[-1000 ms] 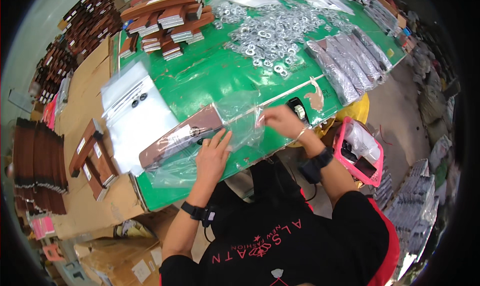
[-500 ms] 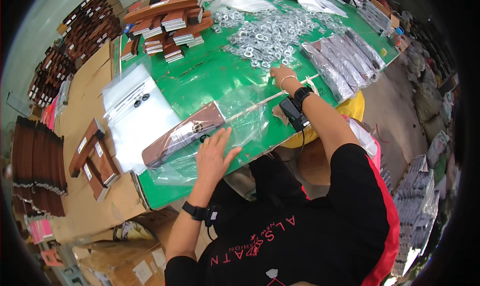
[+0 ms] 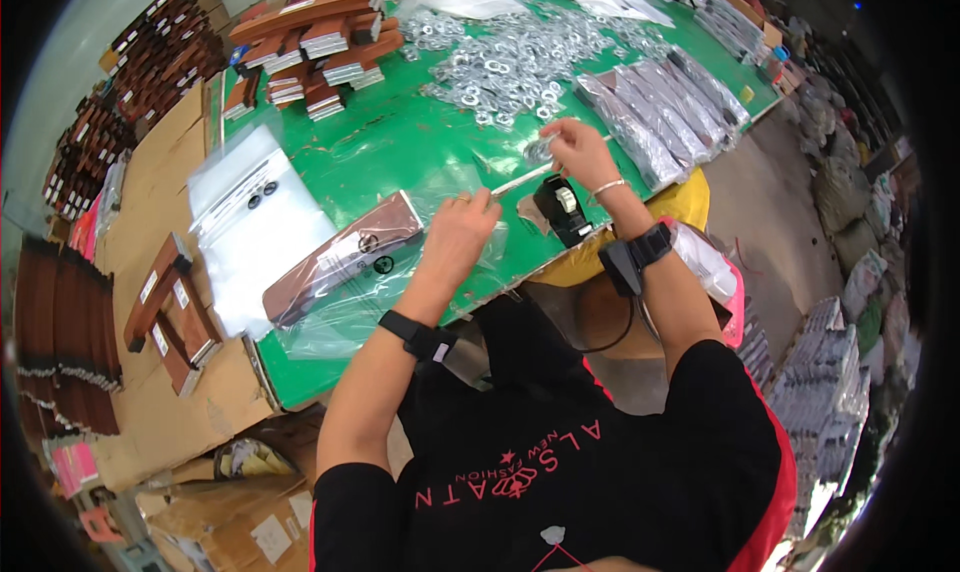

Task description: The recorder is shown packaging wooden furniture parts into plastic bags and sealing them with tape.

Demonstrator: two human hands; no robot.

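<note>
A reddish-brown wooden piece (image 3: 300, 284) lies inside a clear plastic bag (image 3: 335, 340) near the front edge of the green table. At the bag's loose right end is my left hand (image 3: 462, 234), its fingers curled together on the film. Farther right, my right hand (image 3: 585, 157) is raised over the table and pinches a small clear packet (image 3: 540, 150) with shiny metal parts in it. Below that hand a black tape dispenser (image 3: 565, 212) stands at the table edge. Behind, a heap of similar small hardware packets (image 3: 495, 67) spreads over the table.
Flat clear bags (image 3: 260, 237) lie stacked at left. Wooden pieces (image 3: 325, 47) are piled at the back left, others (image 3: 175, 312) on the cardboard. Several wrapped pieces (image 3: 655, 112) lie in a row at right. A yellow bag (image 3: 660, 212) hangs by the front edge of the green table (image 3: 385, 132).
My right hand has lifted from the heap's edge with a small packet and come back slightly. My left hand has moved right from on top of the bagged piece to the bag's end, fingers closing.
</note>
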